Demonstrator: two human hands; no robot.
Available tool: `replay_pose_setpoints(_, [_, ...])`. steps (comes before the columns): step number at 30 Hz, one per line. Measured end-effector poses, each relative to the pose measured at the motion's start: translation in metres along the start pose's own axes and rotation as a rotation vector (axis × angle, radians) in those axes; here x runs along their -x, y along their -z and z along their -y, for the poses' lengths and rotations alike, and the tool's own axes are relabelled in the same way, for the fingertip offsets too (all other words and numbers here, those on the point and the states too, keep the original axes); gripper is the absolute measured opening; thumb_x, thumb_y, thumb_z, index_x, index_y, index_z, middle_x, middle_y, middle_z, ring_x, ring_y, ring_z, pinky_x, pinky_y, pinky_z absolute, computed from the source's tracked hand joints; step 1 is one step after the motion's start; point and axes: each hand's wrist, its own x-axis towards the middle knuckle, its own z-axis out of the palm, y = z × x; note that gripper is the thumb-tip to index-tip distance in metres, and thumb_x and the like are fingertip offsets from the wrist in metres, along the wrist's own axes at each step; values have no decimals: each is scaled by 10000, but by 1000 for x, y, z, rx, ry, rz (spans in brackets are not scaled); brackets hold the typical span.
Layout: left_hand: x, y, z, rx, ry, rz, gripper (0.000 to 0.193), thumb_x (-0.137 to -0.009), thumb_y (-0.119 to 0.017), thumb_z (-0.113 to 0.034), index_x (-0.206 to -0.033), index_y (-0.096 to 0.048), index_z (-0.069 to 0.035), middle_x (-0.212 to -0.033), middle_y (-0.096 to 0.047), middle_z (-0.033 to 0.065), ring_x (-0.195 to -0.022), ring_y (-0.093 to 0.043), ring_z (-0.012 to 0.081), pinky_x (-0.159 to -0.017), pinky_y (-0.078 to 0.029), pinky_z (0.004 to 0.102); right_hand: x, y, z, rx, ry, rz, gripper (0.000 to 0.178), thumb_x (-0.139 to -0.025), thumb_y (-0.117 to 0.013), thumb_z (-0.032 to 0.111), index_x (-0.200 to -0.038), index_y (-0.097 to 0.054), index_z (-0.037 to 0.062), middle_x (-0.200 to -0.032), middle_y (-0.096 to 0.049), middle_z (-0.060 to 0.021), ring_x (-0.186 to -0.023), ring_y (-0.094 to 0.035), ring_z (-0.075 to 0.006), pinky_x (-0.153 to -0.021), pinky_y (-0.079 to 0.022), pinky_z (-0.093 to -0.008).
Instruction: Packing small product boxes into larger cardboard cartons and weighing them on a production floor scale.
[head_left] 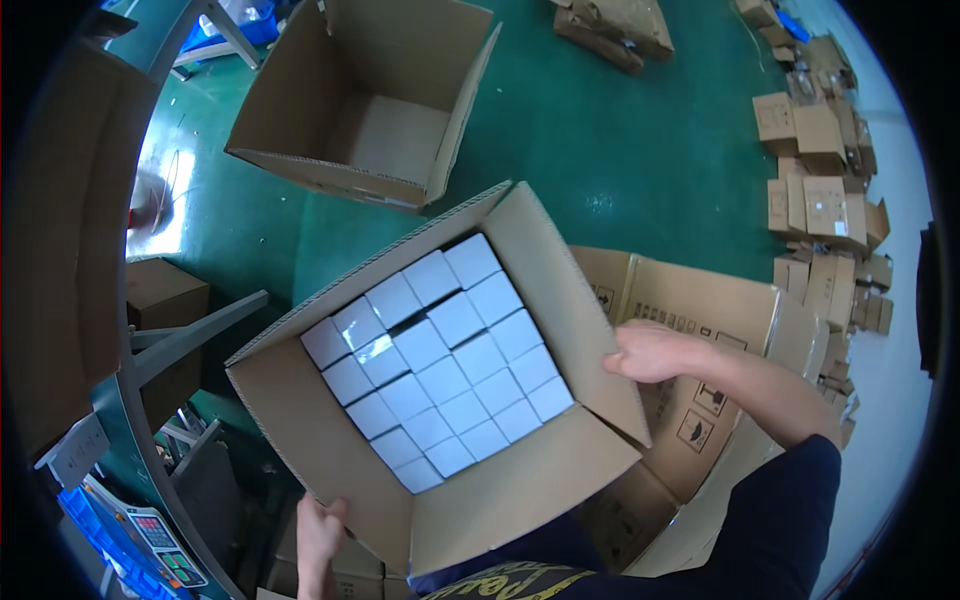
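In front of me an open cardboard box [525,490] sits tilted at an angle. Packed in rows inside it are several small white boxes [442,378], with dark gaps between some of them. My right hand [648,352] is closed on the right wall of the cardboard box, near its upper edge. At the lower left corner my left hand [322,530] grips the edge, thumb on the inside. The fingers of both hands are partly hidden behind the cardboard. What supports the box from below cannot be seen.
Beyond stands another open carton [400,135], its bottom showing. Printed cartons [715,400] lie under my right forearm. On the left are a metal-framed table [150,400] and a scale with a keypad [165,545]. Stacked cartons [825,215] line the right wall; brown packaging [620,30] lies on the green floor.
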Motion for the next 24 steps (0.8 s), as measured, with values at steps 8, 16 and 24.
replay_pose_setpoints(8, [-43,55,41,55,-229,90,215,-823,-483,-26,-997,-568,67,-690,-642,133,-533,-634,215,-472,-493,337,-28,31,89,214,-56,-30,384,-810,-518,256,-737,-590,-114,-745,-622,-249,-732,-624,-357,-709,-490,-444])
replay_pose_setpoints(16, [-18,66,19,11,-340,109,253,-811,-481,-46,-1016,-554,85,-707,-650,156,-560,-654,242,-505,-514,356,23,45,96,218,-104,-146,428,-804,-517,299,-699,-590,-110,-736,-620,-247,-734,-614,-351,-701,-480,-448])
replay_pose_setpoints(24, [-6,16,92,256,-364,-13,240,-821,-508,-64,-980,-597,92,-742,-668,172,-571,-659,231,-515,-525,353,43,47,136,413,-6,-254,373,-795,-511,282,-803,-640,-67,-844,-647,-271,-847,-635,-402,-780,-495,-466])
